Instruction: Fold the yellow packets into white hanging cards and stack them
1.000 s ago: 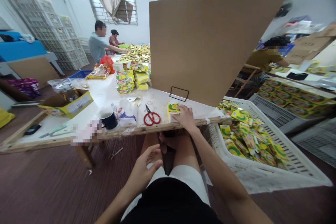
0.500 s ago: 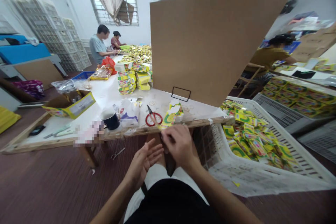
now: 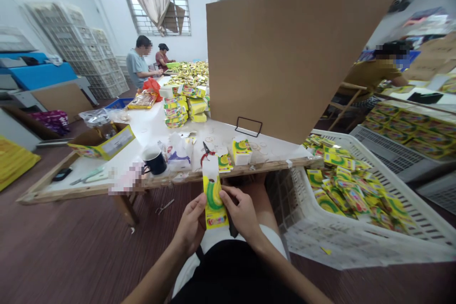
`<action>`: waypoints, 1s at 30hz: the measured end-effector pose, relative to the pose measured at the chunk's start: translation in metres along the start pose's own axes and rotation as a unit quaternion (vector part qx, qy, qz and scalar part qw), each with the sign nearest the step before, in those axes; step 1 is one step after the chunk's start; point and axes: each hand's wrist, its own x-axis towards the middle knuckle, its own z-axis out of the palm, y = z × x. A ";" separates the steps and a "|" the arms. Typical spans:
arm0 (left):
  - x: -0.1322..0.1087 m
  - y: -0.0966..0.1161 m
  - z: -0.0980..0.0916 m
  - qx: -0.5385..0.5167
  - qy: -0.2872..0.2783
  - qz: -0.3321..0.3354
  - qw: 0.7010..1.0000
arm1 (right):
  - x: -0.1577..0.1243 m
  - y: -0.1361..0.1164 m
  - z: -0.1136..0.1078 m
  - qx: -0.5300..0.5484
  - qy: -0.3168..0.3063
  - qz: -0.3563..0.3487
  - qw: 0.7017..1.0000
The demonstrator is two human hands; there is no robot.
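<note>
Over my lap, a flat yellow-and-green printed carton [image 3: 214, 195] with a white flap at its top end is held upright between both hands. My left hand [image 3: 192, 218] pinches its left edge, fingers partly behind it. On the opposite edge, my right hand [image 3: 244, 211] grips with thumb in front. Just beyond, at the table edge, lie several similar printed pieces [image 3: 224, 163] beside a neat white-sided stack [image 3: 242, 153] with yellow tops. Red-handled scissors [image 3: 206, 150] lie partly hidden behind the carton's white flap.
A white plastic crate [image 3: 356, 242] full of yellow packets stands at my right. On the table [image 3: 142, 126] are a dark mug [image 3: 155, 161], a plastic bag [image 3: 179, 154], an open yellow box [image 3: 103, 145] and a wire stand [image 3: 248, 127]. A large cardboard sheet [image 3: 285, 61] blocks the view behind; people work beyond.
My left hand, earlier open with its palm up, has closed on the carton. My right hand has drawn back from the table edge, and the carton now stands between both hands.
</note>
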 end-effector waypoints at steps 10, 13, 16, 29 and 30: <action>0.003 -0.010 -0.003 0.119 0.039 0.088 0.988 | -0.005 0.001 0.006 0.032 0.002 0.030 0.999; 0.003 -0.008 -0.005 0.187 0.024 0.111 0.976 | -0.007 0.002 0.005 0.022 0.034 0.024 0.999; -0.001 -0.002 -0.004 0.216 0.015 0.137 0.967 | -0.006 0.001 -0.001 0.041 0.009 0.016 0.999; -0.013 0.011 -0.013 0.234 -0.179 0.066 0.953 | 0.004 -0.012 -0.032 0.051 -0.186 -0.004 0.981; -0.013 0.010 -0.013 0.229 -0.188 0.061 0.953 | 0.004 -0.012 -0.032 0.034 -0.176 -0.013 0.984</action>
